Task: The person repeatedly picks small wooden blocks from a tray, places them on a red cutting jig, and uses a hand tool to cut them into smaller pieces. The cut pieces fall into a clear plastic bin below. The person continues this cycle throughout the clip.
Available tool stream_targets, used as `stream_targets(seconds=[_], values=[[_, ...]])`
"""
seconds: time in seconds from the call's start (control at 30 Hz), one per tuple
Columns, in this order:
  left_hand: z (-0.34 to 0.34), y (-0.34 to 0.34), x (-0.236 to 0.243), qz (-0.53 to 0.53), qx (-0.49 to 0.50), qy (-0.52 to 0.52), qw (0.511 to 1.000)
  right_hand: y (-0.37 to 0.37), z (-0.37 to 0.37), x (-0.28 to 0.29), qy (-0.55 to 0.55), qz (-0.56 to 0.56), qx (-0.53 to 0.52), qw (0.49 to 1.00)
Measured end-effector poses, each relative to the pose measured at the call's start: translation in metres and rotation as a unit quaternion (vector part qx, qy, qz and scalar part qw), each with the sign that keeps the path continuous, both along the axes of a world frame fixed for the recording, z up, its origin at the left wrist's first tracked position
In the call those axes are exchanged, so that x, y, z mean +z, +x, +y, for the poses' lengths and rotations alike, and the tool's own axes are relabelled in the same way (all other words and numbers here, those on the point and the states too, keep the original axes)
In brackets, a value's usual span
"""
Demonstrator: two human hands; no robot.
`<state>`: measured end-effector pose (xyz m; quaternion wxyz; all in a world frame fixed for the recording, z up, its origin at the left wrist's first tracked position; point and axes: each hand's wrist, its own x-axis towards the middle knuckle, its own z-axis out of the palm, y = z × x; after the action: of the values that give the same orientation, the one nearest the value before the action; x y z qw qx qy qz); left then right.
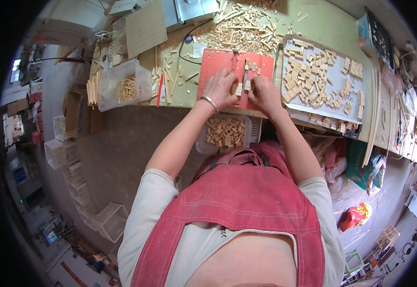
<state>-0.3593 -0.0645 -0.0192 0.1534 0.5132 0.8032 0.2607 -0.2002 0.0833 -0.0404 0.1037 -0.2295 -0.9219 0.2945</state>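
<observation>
My left hand (222,89) rests on a red slotted plate (214,58), its fingers closed on a small pale wood block (239,89) at the slot. Across the slot my right hand (266,94) is closed too, with another small wood piece (247,85) at its fingertips. The fingers partly hide both pieces. Small wood offcuts (252,65) lie on the plate just beyond the hands. Below the plate's near edge, close to my apron, sits a clear plastic tub (202,143) of cut wood blocks (226,131).
To the right, a tray (330,107) holds many loose wood blocks (309,76). A heap of wood scraps (244,31) lies behind the plate. On the left stand a clear bin (110,91) and a red pencil-like stick (160,90). Long wood strips (372,119) lean at the right.
</observation>
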Motion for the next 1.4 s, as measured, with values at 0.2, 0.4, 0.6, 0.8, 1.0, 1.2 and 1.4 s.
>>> stream_targets(seconds=[0.2,0.4,0.6,0.8,1.0,1.2,1.4], values=[[-0.059,0.020,0.025,-0.625,0.080,0.158,0.760,0.044,-0.021,0.008,-0.320,0.090,-0.078,0.940],[-0.080,0.043,0.021,-0.819,0.059,0.223,0.525,0.068,-0.042,0.043,-0.861,0.146,-0.122,0.471],[-0.093,0.071,0.012,-0.886,0.019,0.198,0.419,0.081,-0.050,0.037,-0.915,0.171,-0.049,0.363],[-0.144,0.093,-0.031,-0.833,0.151,0.047,0.529,0.091,-0.042,0.042,-0.915,0.182,-0.047,0.356],[-0.167,0.118,-0.110,-0.310,0.170,-0.218,0.910,0.112,-0.021,0.034,-0.897,0.170,-0.102,0.394],[-0.185,0.152,-0.148,-0.361,0.284,-0.146,0.876,0.139,0.010,0.028,-0.902,0.176,-0.109,0.378],[-0.188,0.190,-0.134,-0.291,0.293,-0.173,0.894,0.145,0.053,0.031,-0.903,0.174,-0.074,0.386]])
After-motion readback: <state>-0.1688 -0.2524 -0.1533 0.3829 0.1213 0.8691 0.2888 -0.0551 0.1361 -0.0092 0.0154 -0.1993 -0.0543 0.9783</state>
